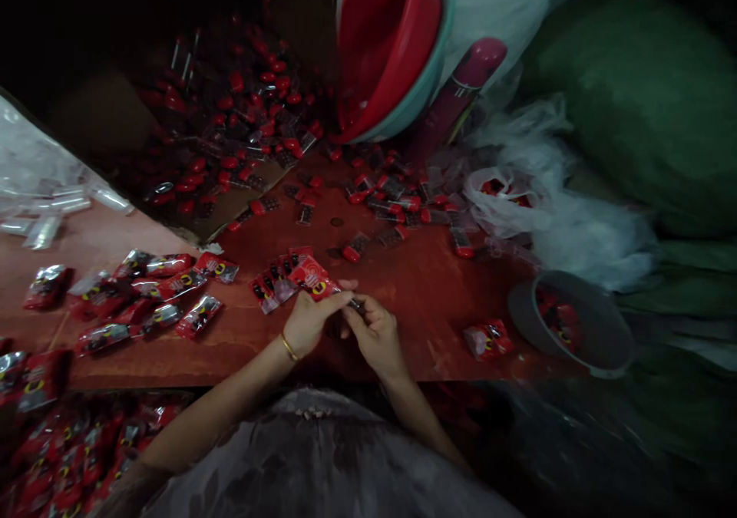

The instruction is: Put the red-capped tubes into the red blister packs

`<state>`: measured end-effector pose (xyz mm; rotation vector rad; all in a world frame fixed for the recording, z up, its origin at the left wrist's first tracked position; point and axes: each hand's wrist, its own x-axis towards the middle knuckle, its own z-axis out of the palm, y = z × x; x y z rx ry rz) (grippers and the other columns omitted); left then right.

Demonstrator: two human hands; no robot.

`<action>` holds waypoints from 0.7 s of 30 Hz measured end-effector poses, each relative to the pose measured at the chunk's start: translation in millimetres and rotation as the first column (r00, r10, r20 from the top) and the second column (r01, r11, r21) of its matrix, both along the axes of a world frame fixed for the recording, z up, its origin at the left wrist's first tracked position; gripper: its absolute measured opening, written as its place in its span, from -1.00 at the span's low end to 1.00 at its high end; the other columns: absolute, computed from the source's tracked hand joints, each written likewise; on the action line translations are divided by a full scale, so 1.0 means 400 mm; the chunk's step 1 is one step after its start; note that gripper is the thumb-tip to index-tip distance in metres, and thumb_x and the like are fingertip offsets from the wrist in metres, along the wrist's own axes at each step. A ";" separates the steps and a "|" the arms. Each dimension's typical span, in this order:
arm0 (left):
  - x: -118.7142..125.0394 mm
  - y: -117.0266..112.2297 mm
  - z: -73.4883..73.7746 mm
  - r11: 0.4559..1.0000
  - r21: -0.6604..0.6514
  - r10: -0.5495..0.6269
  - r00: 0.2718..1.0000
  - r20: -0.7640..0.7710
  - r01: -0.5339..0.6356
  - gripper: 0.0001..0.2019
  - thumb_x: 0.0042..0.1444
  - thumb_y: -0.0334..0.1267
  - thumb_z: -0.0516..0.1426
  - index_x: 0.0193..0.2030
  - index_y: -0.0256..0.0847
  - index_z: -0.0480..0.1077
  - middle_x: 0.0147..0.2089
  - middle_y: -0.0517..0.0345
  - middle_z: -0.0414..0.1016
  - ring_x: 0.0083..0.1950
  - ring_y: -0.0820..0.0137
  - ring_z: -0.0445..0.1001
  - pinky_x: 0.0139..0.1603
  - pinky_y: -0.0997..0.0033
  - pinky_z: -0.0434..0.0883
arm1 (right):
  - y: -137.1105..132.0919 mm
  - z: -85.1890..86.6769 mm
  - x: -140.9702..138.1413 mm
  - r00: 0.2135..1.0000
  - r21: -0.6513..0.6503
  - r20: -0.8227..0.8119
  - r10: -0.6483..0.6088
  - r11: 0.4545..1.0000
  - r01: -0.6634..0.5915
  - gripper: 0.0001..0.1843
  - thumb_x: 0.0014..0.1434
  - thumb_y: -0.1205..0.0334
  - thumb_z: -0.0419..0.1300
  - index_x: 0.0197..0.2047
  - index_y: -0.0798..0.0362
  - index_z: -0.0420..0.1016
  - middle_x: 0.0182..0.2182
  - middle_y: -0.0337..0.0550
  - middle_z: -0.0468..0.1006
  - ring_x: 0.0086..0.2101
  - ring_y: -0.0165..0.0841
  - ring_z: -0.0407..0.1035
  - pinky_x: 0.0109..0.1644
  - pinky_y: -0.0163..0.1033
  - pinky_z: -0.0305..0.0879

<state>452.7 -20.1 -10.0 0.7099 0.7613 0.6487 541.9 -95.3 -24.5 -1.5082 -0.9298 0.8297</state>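
Observation:
My left hand (308, 320), with a gold bangle at the wrist, is closed on a fanned bunch of red foil packets (291, 278) held just above the reddish table (414, 288). My right hand (375, 332) is pinched on a small dark item (357, 303) that meets the end of the bunch. Both hands touch at the table's near edge.
Filled red packets (143, 295) lie at the left. Small red-capped pieces (397, 207) are scattered behind, with more in a cardboard box (230, 119). A red basin (385, 42) leans at the back; a grey bowl (576, 322) and clear plastic bags (553, 203) sit right.

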 end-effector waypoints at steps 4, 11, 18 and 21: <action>-0.011 -0.012 -0.015 0.993 0.060 -0.101 0.995 -0.019 0.102 -0.59 -0.09 -0.05 0.23 -0.16 -0.30 0.50 -0.54 0.17 0.46 -0.67 0.53 0.29 -0.72 0.53 0.24 | 0.010 -0.005 -0.019 0.999 -0.004 0.022 -0.049 0.999 0.049 -0.77 0.13 0.13 0.11 -0.23 0.11 0.41 -0.71 -0.38 0.35 -0.70 -0.51 0.25 -0.60 -0.42 0.19; -0.033 0.020 -0.025 0.983 0.145 0.111 0.993 0.034 -0.115 -0.70 -0.08 -0.08 0.23 -0.32 -0.31 0.51 -0.35 0.04 0.56 -0.37 0.43 0.48 -0.36 0.49 0.41 | 0.023 -0.003 -0.028 0.999 -0.004 0.009 -0.034 0.999 0.034 -0.77 0.10 0.14 0.13 -0.23 0.11 0.42 -0.70 -0.37 0.38 -0.71 -0.52 0.26 -0.58 -0.41 0.20; -0.020 -0.015 -0.020 0.980 0.190 0.062 0.997 -0.034 -0.055 -0.72 -0.09 -0.09 0.24 -0.39 -0.32 0.46 -0.48 0.14 0.50 -0.57 0.50 0.41 -0.59 0.53 0.36 | 0.011 -0.037 -0.037 0.986 0.003 -0.155 -0.067 0.998 0.069 -0.75 0.11 0.10 0.14 -0.24 0.10 0.43 -0.78 -0.45 0.26 -0.77 -0.56 0.12 -0.67 -0.44 0.06; -0.022 -0.026 -0.013 0.984 0.177 -0.013 1.000 0.001 0.012 -0.68 -0.08 -0.04 0.22 -0.35 -0.31 0.41 -0.60 0.26 0.40 -0.72 0.52 0.31 -0.73 0.51 0.28 | 0.008 -0.055 -0.040 0.963 0.012 -0.262 -0.054 0.998 0.060 -0.74 0.13 0.08 0.13 -0.24 0.10 0.45 -0.78 -0.47 0.21 -0.79 -0.59 0.06 -0.70 -0.46 -0.01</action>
